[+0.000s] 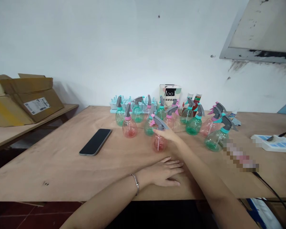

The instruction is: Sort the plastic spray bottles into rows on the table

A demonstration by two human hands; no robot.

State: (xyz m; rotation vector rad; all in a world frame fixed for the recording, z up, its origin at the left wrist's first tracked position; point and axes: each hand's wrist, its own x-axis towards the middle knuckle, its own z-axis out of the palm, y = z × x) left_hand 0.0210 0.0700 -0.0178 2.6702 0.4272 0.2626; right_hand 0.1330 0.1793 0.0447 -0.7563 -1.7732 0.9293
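My left hand [165, 172] lies flat on the wooden table [62, 162], palm down, fingers stretched out, with a thin bangle on the wrist. My right hand [169, 135] reaches forward to a pink spray bottle [158, 142] with a grey trigger head; its fingers rest at the bottle's neck, and how far they close round it is hidden. Behind stand several more small spray bottles, some pink [129, 127], some green [193, 125], in a loose cluster.
A dark phone [95, 142] lies face up left of the bottles. A white power strip [275, 143] with a cable sits at the right. An open cardboard box [21, 97] rests on a side table at the left. A white packet [169, 94] leans against the wall.
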